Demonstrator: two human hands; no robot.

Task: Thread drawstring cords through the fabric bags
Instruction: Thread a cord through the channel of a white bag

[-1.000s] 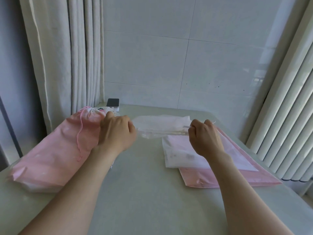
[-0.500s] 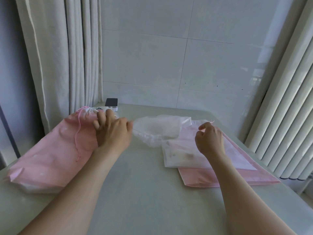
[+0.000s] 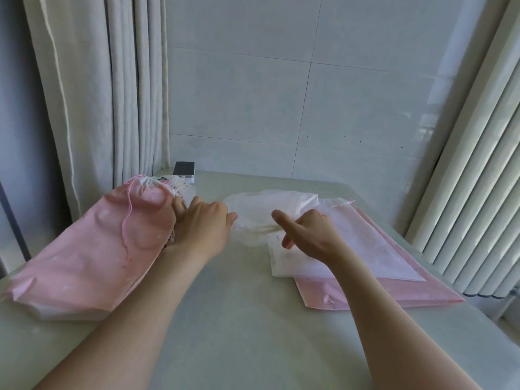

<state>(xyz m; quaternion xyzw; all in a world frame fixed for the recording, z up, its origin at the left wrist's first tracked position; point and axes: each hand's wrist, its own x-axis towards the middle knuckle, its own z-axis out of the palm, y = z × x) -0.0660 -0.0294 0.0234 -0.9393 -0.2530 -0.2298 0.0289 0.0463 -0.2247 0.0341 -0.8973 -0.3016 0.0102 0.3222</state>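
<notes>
White bag [image 3: 270, 212] lies bunched on the table [image 3: 239, 319], toward the far side, between your two hands.

Your left hand [image 3: 201, 229] sits knuckles-up at the bag's left edge. Its thumb touches the fabric and its fingers reach toward the stuffed pink bag [image 3: 98, 243]. You cannot tell from this view whether the hand pinches the fabric.

Your right hand [image 3: 312, 235] hovers over the bag's right part. The forefinger is straight and points left, the thumb is out, and the remaining fingers are curled under. Nothing shows in its grasp.

Just right of the white bag, a flat white bag [image 3: 365, 257] rests on a pile of flat pink bags [image 3: 394, 291]. A short pink cord end [image 3: 342, 203] shows at the far corner of that pile.

The stuffed pink bag lies at the left of the table, with its neck gathered shut. A pink drawstring [image 3: 126, 229] trails down over its side.

Behind it, a small box with a dark top [image 3: 184, 171] stands at the table's far edge. A curtain [image 3: 98, 94] hangs at the left and vertical blinds [image 3: 464, 164] at the right.
</notes>
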